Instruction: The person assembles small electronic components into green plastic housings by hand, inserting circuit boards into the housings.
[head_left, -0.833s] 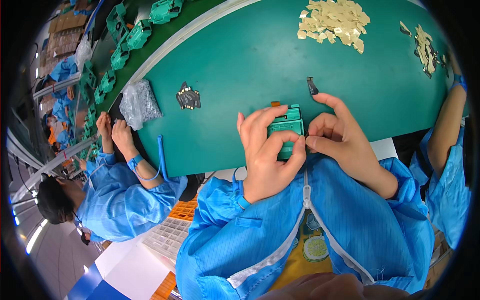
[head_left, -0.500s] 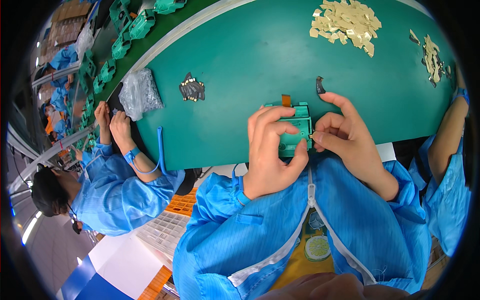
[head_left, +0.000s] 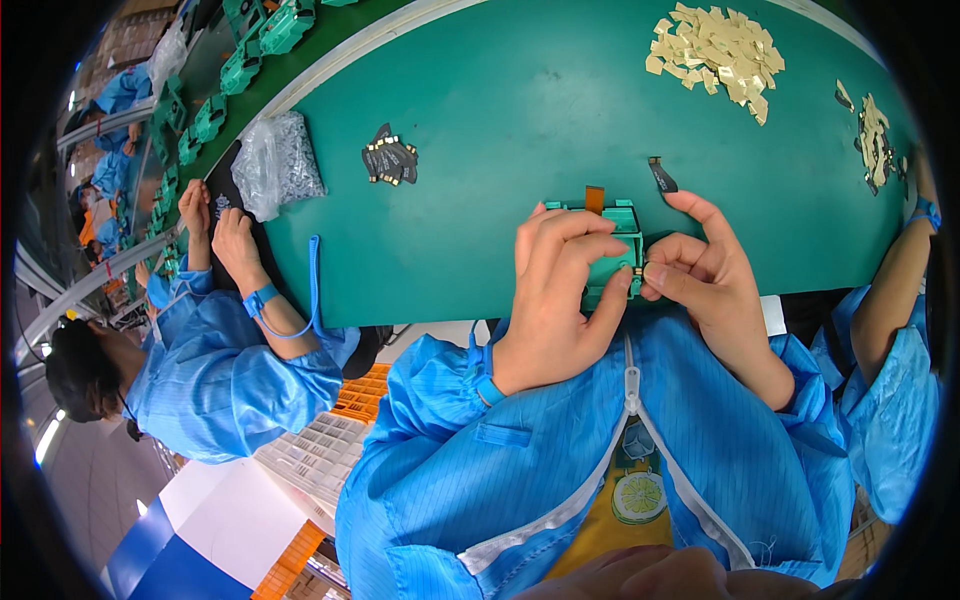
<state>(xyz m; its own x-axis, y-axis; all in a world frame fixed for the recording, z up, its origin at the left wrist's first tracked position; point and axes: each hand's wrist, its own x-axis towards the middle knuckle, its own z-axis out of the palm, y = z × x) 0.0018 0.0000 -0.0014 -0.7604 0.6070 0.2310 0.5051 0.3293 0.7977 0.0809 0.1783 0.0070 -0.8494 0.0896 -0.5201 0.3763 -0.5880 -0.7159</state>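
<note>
A small green plastic fixture (head_left: 612, 248) lies at the near edge of the green table (head_left: 480, 120), with an orange flex strip sticking out of its far side. My left hand (head_left: 560, 290) lies over the fixture and holds it down with curled fingers. My right hand (head_left: 700, 270) pinches at the fixture's right edge, thumb and forefinger touching it. A small black flex part (head_left: 662, 176) lies just beyond my right forefinger.
A pile of gold-coloured parts (head_left: 715, 48) sits at the far side, a smaller pile (head_left: 874, 128) at the right. Dark flex parts (head_left: 390, 160) and a clear bag (head_left: 278, 165) lie to the left. Co-workers in blue coats work at left (head_left: 230, 250) and right (head_left: 900, 300). Green fixtures (head_left: 250, 55) line a belt.
Both my hands stay on the green fixture; my right thumb and forefinger have closed in on its right edge. The view has shifted slightly.
</note>
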